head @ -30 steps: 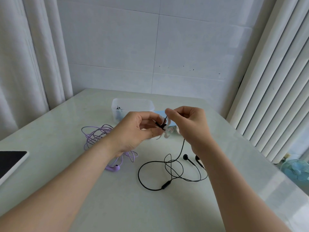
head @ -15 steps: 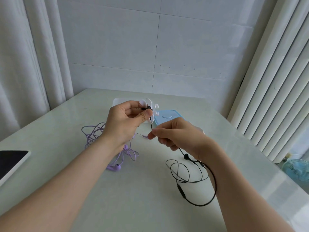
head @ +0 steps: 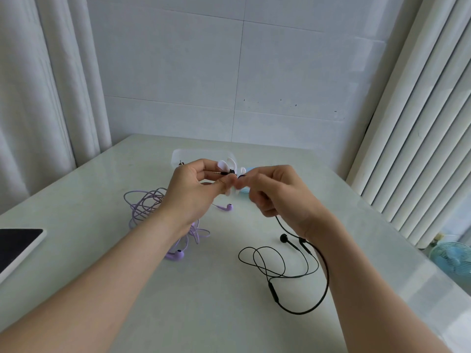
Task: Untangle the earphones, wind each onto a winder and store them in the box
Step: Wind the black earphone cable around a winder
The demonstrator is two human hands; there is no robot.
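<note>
My left hand (head: 196, 192) pinches a white winder (head: 230, 165) with the black earphones' plug end wound on it, held above the table's middle. My right hand (head: 277, 192) pinches the black cable right beside the winder. The rest of the black earphones (head: 283, 266) trails from my right hand in loose loops on the table, its buds near my right wrist. Purple earphones (head: 150, 205) lie tangled to the left, partly under my left forearm. The clear box (head: 188, 155) stands behind my hands, largely hidden.
A blue lid-like object (head: 248, 191) shows just behind my right hand. A dark tablet (head: 15, 245) lies at the table's left edge. Curtains hang left and right, and a small fan (head: 451, 258) stands off the table's right side.
My right hand has risen from lower on the cable up to the winder, carrying the black cable with it. The loops on the table have shifted. My left hand has stayed near the box.
</note>
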